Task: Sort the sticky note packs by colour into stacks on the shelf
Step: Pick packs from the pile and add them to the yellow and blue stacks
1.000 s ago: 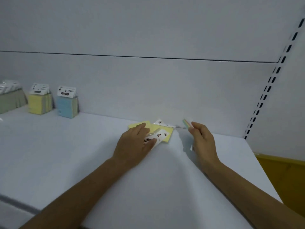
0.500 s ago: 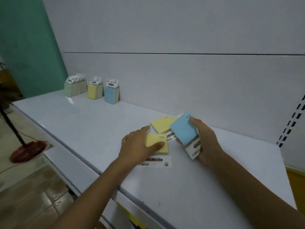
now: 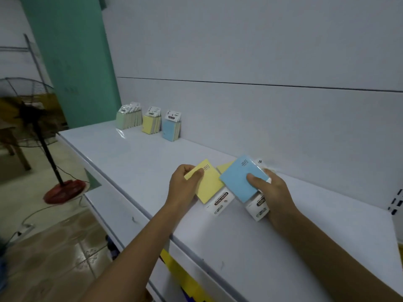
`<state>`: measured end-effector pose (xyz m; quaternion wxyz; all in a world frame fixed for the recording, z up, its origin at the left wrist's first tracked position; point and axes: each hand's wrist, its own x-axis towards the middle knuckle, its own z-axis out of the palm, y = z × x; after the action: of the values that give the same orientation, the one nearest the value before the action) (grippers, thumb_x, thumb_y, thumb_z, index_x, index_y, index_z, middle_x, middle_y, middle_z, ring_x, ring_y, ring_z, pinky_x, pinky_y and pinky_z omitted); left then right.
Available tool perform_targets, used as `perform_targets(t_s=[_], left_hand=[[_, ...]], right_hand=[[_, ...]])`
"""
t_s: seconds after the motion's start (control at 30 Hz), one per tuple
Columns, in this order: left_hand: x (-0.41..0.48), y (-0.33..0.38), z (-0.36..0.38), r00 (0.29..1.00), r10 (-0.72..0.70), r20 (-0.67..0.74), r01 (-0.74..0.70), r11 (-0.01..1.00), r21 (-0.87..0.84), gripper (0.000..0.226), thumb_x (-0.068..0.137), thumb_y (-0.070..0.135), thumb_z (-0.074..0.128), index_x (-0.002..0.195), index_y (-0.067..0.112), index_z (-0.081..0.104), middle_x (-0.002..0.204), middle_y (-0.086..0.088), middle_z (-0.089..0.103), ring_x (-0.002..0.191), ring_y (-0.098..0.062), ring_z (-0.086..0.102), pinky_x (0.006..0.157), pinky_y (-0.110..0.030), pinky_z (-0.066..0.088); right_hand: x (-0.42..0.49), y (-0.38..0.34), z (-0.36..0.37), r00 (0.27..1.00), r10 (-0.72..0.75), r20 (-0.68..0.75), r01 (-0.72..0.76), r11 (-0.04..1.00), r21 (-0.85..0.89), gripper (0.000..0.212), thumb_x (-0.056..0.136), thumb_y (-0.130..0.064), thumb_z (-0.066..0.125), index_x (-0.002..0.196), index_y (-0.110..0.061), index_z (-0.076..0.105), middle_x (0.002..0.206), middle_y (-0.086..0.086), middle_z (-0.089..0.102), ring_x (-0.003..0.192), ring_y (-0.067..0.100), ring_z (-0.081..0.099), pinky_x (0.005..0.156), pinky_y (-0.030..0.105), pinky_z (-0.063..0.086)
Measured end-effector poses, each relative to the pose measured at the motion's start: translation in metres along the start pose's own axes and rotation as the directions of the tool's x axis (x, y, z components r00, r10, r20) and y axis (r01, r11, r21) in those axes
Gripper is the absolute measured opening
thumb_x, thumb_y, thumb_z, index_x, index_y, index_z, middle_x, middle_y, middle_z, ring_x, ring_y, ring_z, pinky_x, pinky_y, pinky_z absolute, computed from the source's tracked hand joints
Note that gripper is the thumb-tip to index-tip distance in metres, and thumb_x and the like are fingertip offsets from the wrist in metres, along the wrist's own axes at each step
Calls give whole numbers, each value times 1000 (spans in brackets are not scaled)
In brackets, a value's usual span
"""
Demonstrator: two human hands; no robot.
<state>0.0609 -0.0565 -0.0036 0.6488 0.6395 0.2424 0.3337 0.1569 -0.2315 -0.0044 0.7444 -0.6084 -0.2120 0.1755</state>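
Observation:
My left hand (image 3: 183, 188) grips a yellow sticky note pack (image 3: 209, 184) by its left edge, lifted just above the white shelf (image 3: 135, 162). My right hand (image 3: 272, 192) holds a blue sticky note pack (image 3: 237, 177), thumb on its face, white label end toward me. Another yellow pack (image 3: 224, 167) lies on the shelf behind them, mostly hidden. At the far left of the shelf stand three sorted rows against the back wall: green packs (image 3: 127, 118), yellow packs (image 3: 150, 124) and blue packs (image 3: 172, 127).
A standing fan (image 3: 41, 136) with a red base is on the tiled floor to the left, its cable trailing across the floor. A green pillar (image 3: 72, 62) rises behind the shelf's left end. Slotted shelf uprights (image 3: 395, 201) are at the right.
My left hand has lifted the yellow pack off the shelf and my right hand has brought the blue pack closer. The view has swung further left, showing the fan and floor.

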Motion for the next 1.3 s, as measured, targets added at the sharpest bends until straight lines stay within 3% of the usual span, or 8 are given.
perform_targets(t_s=[0.23,0.37,0.47,0.77,0.97,1.1,1.2,1.3], left_hand=[[0,0,-7,996,32,82,-23,994,-109,11,84,0,57,90,9,56,75,-3,60,59,-9,58,55,-22,46],[2,0,-6,986,-20,164,50,982,-181,38,80,0,67,114,14,57,99,-11,66,76,-17,68,68,-29,56],[4,0,-7,978,-15,210,52,984,-169,27,81,-1,65,106,9,64,99,-14,68,86,-25,65,80,-38,51],[11,4,-28,984,-156,80,175,894,-412,35,88,-3,54,111,23,48,113,-14,60,89,-28,62,78,-45,53],[15,18,-108,985,-139,103,172,859,-482,32,86,-8,49,102,18,58,111,-20,61,84,-28,65,65,-35,56],[23,25,-183,998,-53,42,66,917,-394,45,88,-5,51,114,32,59,103,-14,67,79,-23,68,56,-32,56],[32,37,-237,997,82,-14,-83,987,-139,45,88,-6,45,84,28,74,96,-10,68,75,-20,61,59,-29,49],[39,49,-286,967,236,-95,-238,971,-8,43,88,-1,49,69,27,75,84,7,70,75,-6,63,64,-20,49]], right_hand=[[-16,0,15,963,-82,255,134,972,-192,16,77,-26,75,90,-18,71,88,4,74,77,16,71,61,24,53],[-11,9,15,972,-87,219,150,945,-289,10,84,-10,67,91,-17,65,83,-6,74,74,7,69,59,15,49],[-9,6,16,979,-69,192,133,930,-343,23,73,-19,63,94,-12,59,89,3,68,71,5,64,57,15,46],[-18,-10,35,977,32,213,37,949,-314,18,86,-13,63,100,-24,65,97,1,73,72,15,68,55,25,50],[-7,-13,126,965,-88,248,186,895,-405,20,86,-18,65,101,-30,57,104,-12,61,83,5,63,48,9,44],[4,0,203,949,-132,286,244,883,-402,19,83,-16,69,98,-20,57,99,-5,65,81,5,65,55,13,49],[8,1,264,916,-221,336,355,837,-416,26,81,-18,70,105,-21,59,100,-8,63,92,12,63,76,26,56],[9,-2,323,842,-375,388,526,730,-437,34,79,-21,71,109,-26,55,96,-21,56,89,3,57,77,19,49]])
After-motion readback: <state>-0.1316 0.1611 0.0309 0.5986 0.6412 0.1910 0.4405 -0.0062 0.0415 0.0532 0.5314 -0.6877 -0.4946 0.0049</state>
